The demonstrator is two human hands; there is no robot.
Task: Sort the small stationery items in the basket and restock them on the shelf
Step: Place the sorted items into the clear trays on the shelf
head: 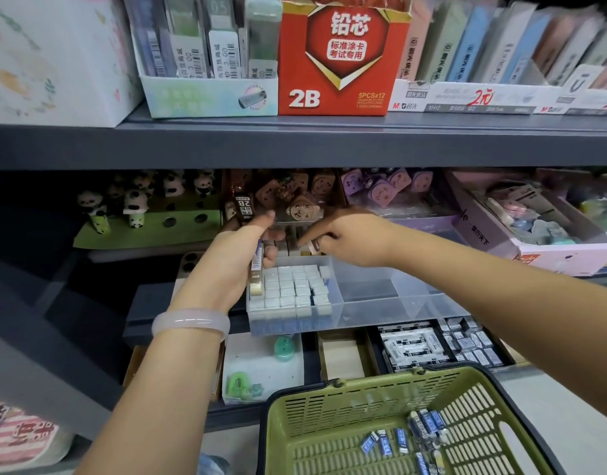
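My left hand [240, 255] is closed around several small brown-wrapped erasers [256, 265] at the left edge of a clear plastic bin [381, 303] on the middle shelf. One compartment of the bin holds rows of white-topped erasers [292, 286]. My right hand [350, 234] reaches over the back of the bin, its fingertips pinching one small eraser [312, 246] into a row standing there. A green plastic basket [391, 399] sits at bottom right, with several blue-wrapped erasers [401, 440] loose on its floor.
The shelf above carries a red 2B lead box [340, 63] and pastel packs. Behind the bin are panda figures [134, 204], brown sharpeners [302, 197] and purple ones [384, 190]. A pink open box [535, 231] stands right. Lower trays hold more erasers [411, 347].
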